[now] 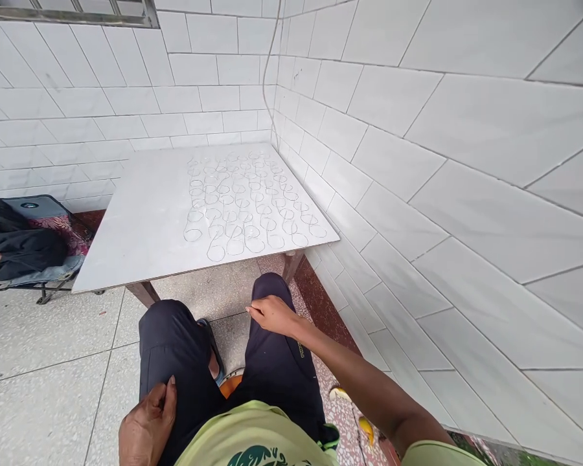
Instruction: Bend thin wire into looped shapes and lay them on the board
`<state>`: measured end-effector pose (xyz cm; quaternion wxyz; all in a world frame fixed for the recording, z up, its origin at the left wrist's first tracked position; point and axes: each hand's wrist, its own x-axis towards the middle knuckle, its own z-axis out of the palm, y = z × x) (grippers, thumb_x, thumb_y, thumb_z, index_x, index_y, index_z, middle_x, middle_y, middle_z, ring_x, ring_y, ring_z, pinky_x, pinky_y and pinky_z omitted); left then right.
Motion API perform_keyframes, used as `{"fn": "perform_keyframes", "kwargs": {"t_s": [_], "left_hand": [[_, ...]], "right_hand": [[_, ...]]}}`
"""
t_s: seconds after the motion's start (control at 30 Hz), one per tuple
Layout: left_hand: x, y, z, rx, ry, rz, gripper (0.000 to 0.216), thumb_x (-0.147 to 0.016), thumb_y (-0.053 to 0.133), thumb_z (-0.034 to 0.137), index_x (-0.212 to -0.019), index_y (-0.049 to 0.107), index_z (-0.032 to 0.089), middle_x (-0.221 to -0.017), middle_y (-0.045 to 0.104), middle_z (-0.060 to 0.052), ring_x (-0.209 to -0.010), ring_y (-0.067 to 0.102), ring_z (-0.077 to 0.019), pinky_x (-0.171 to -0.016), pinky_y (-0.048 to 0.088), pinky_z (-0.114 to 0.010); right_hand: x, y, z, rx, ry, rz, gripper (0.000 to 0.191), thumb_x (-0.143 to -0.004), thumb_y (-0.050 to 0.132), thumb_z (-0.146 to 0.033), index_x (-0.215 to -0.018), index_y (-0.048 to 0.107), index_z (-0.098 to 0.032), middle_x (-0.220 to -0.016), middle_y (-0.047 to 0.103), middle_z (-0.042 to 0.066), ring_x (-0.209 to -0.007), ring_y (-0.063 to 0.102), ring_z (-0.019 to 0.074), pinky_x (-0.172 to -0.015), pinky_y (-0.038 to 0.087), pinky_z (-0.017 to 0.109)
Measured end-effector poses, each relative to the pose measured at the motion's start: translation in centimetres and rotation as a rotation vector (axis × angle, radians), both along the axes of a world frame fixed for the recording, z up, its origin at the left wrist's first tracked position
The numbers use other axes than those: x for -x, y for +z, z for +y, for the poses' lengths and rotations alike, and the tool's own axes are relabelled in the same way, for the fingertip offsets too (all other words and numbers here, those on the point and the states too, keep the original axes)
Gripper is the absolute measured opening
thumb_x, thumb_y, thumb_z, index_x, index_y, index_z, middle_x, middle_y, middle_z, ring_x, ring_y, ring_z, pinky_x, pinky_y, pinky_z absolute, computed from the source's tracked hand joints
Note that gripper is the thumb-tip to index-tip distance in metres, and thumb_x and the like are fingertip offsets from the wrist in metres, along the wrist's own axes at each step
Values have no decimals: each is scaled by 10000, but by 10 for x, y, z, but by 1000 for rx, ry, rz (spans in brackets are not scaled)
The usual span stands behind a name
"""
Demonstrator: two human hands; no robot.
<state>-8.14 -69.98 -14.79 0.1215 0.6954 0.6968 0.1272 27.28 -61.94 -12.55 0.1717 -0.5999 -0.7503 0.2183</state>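
My left hand (146, 419) rests against my left thigh, its fingers curled in and the thumb lying along them. Over my right knee lies my right hand (274, 316), fingers folded together, with nothing showing from it. Both hands are apart from the low table in front of my knees. Its white board top (136, 213) carries rows of drawn circles (255, 238) on the right half, each outlined in thin dark line. The circles crowd together and some overlap. My dark trousers (175, 343) cover both knees.
White tiled walls (466, 194) meet behind the board and run close along my right. A folding chair (39, 265) with dark cloth (24, 239) stands at the left. A cable (267, 77) hangs in the corner. Yellow-and-white items (366, 430) lie on the floor by my right side.
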Motion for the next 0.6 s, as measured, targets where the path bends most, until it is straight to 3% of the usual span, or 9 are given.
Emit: {"fn": "perform_keyframes", "kwargs": {"t_s": [0.13, 0.4, 0.6], "left_hand": [[-4, -6, 5, 8, -25, -4, 384, -922, 439, 471, -667, 608, 240, -612, 639, -53, -525, 590, -193, -534, 320, -271], [-30, 9, 23, 61, -68, -85, 250, -847, 531, 375, -695, 710, 290, -689, 706, -72, -555, 629, -220, -490, 394, -282], [-20, -10, 26, -75, -139, -54, 291, -903, 504, 363, -719, 696, 244, -608, 652, -46, -498, 595, -165, -459, 342, -234]], "right_hand": [[-2, -10, 13, -38, -11, 8, 400, -1062, 486, -339, -726, 643, -190, -730, 688, 56, -702, 612, 170, -691, 305, 299], [-21, -27, 40, -209, 36, 54, 304, -1053, 463, -224, -832, 665, -177, -921, 677, 92, -951, 603, 205, -925, 425, 309], [-21, -51, 51, -364, 32, 82, 189, -980, 518, -150, -840, 641, -183, -922, 659, 82, -924, 575, 218, -919, 447, 358]]}}
